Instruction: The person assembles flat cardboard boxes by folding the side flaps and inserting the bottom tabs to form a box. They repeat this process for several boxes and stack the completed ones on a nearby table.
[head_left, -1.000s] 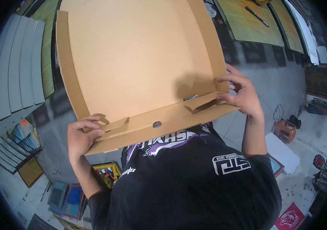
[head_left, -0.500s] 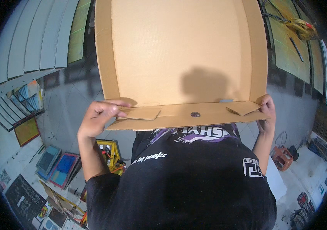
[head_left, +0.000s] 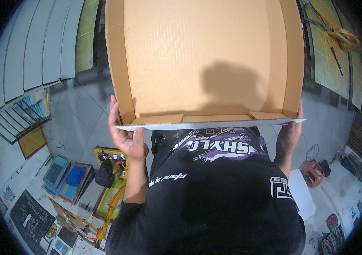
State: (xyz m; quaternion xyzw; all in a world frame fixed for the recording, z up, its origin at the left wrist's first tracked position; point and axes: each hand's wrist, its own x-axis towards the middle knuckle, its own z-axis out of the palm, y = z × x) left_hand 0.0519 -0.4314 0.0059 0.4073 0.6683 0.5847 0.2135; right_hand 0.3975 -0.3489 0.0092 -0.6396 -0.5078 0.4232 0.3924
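A large cardboard box [head_left: 193,59], brown inside with a pale outer face, extends away from me past the upper edge of the view. Its near wall [head_left: 215,123] stands up, and two folded flaps, a left one [head_left: 159,119] and a right one [head_left: 268,115], lie against its inner side. My left hand [head_left: 128,138] grips the near left corner, fingers along the side wall and thumb against the outside of the near wall. At the near right corner my right hand [head_left: 290,134] holds the box from outside and below; most of its fingers are hidden.
Long grey panels [head_left: 34,46] stand in a row at the left. At the right, a yellowish board [head_left: 327,55] carries a pen [head_left: 336,60] and a yellow tool [head_left: 344,38]. Framed screens [head_left: 74,180], a yellow crate [head_left: 111,155] and a reddish stool [head_left: 314,173] are lower down.
The near wall has swung up from lying outward to standing. My left hand has let go of the left flap and moved to the outer corner; my right hand has shifted lower outside the right corner.
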